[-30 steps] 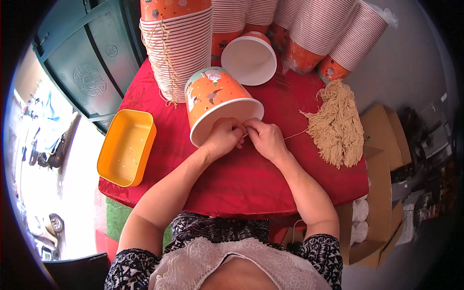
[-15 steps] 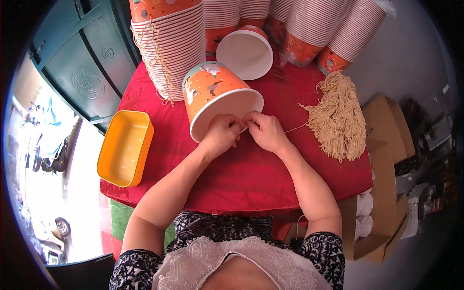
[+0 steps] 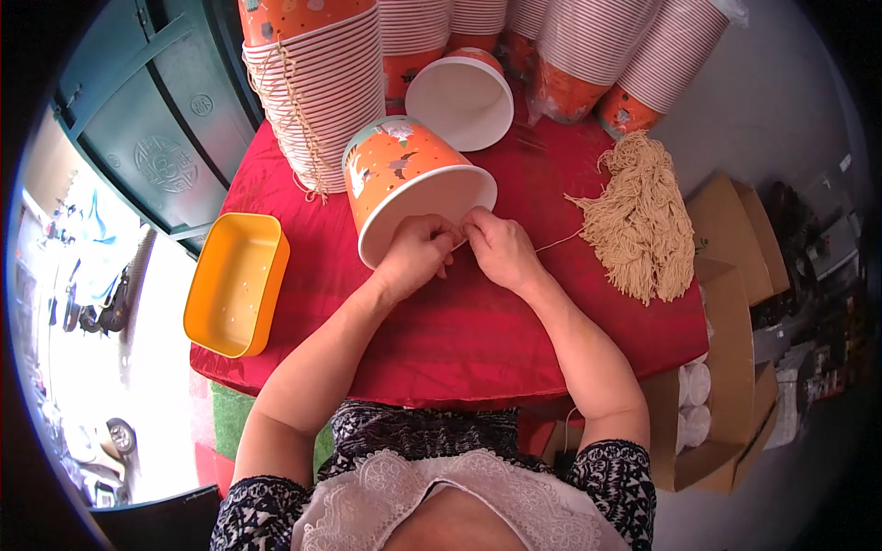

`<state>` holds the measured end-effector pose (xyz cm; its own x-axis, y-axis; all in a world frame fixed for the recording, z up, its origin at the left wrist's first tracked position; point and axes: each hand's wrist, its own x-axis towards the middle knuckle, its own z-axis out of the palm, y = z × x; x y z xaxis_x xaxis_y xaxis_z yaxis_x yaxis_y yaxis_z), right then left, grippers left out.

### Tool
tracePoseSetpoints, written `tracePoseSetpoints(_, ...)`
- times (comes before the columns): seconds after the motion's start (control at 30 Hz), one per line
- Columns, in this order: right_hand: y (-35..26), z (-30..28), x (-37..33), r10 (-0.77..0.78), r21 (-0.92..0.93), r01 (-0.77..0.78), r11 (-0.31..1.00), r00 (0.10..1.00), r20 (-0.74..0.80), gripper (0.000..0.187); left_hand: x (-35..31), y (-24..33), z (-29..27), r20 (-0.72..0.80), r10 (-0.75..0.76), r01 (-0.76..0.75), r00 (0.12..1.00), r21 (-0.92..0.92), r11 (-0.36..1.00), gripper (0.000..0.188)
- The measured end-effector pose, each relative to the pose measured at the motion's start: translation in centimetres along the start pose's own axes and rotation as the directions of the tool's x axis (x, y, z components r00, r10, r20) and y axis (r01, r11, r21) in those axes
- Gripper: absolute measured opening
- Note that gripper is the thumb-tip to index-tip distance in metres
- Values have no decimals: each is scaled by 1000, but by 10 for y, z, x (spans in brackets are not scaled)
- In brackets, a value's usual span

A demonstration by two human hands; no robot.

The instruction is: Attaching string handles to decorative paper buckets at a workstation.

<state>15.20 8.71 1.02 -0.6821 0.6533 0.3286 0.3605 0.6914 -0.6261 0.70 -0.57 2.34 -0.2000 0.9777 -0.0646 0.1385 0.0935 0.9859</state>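
Observation:
An orange paper bucket with a white rim and printed figures lies tilted on the red cloth, its mouth facing me. My left hand is at the near right part of that rim, in front of the mouth, its fingers curled together; what they pinch is hidden. Against it, just outside the rim, my right hand pinches a thin beige string. The string runs right, toward a heap of beige strings on the table.
Behind stand tall stacks of nested paper buckets, strings hanging down one. Another bucket lies on its side. A yellow plastic bin sits at the left edge of the red-covered table. Cardboard boxes stand to the right.
My hands stay at the bucket's rim, with only a slight shift of the fingers. The whole view has slid a little; nothing was let go.

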Motion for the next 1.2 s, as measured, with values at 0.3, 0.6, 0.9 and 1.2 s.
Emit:
tracePoseSetpoints(0.3,-3,-2,0,-60,191,69,979,997,-53,20,0,5,-3,-5,-55,53,998,-173,984,16)
tracePoseSetpoints(0.6,-15,-11,-1,14,219,-36,975,995,98,21,3,-2,-3,-15,-40,35,999,-270,962,12)
tracePoseSetpoints(0.9,-2,2,-1,45,255,-54,966,998,41,19,3,-1,-1,-41,-43,31,998,-256,966,12)
tracePoseSetpoints(1.2,0,3,2,58,159,-47,986,996,-64,13,5,-1,1,-29,-13,12,999,-59,998,18)
